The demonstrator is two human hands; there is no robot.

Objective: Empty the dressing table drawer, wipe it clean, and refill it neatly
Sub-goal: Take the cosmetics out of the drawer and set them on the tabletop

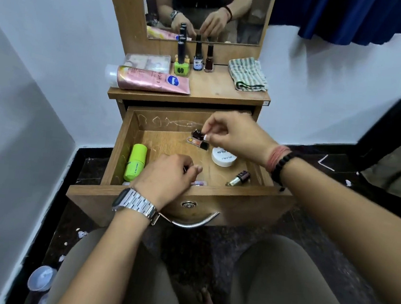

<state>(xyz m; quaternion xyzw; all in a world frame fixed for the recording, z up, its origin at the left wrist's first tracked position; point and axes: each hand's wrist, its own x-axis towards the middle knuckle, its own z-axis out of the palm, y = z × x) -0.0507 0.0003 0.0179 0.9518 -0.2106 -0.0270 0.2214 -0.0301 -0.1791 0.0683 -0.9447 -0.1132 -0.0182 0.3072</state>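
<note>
- Two hands work inside the open drawer [120, 153].
- Right hand [235, 138] pinches a small dark bottle [197, 134] at its white cap, near the drawer's back wall.
- Left hand [164, 177] has its fingers curled over a small item near the front; what it holds cannot be told.
- On the drawer floor: green container [136, 162], white jar [223, 157].
- On the worktop [213, 89]: pink tube [152, 80], striped cloth [248, 74].

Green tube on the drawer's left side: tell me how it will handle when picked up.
The green tube lies on its side, round-bodied, so a nudge would probably roll it until the drawer wall stops it. It looks like stiff, smooth plastic, likely light but perhaps slippery.
</note>
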